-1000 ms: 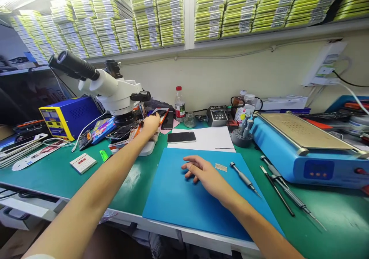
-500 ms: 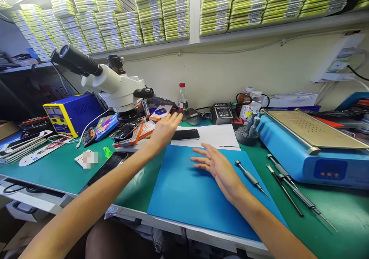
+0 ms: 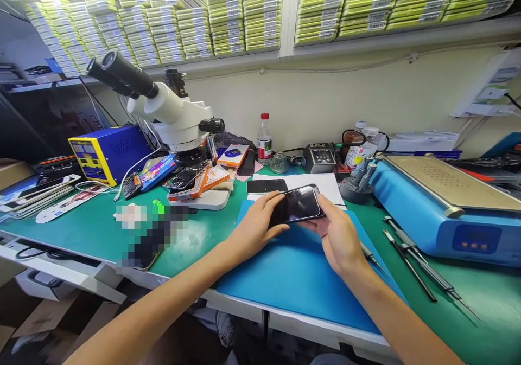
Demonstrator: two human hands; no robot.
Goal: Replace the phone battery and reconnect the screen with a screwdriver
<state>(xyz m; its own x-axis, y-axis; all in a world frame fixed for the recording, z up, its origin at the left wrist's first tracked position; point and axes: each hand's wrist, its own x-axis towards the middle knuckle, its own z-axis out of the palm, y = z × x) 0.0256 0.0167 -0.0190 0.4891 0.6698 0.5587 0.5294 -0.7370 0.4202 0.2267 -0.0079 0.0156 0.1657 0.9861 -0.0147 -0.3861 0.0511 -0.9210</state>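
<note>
legible text: none | shelf box labels [image 3: 269, 14], bottle label [image 3: 264, 147]: too small to read

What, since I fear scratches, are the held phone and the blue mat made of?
The phone looks glass-fronted: glossy black, mirroring the light. The blue mat is probably silicone or rubber: matte, no glare, lying flat on the bench.

The green surface [image 3: 73, 235] carries 1 blue mat [image 3: 297, 283], 1 white sheet [image 3: 331, 186], 1 microscope [image 3: 179, 121], 1 blue machine [image 3: 427, 224] and slim tools [image 3: 409, 266].
</note>
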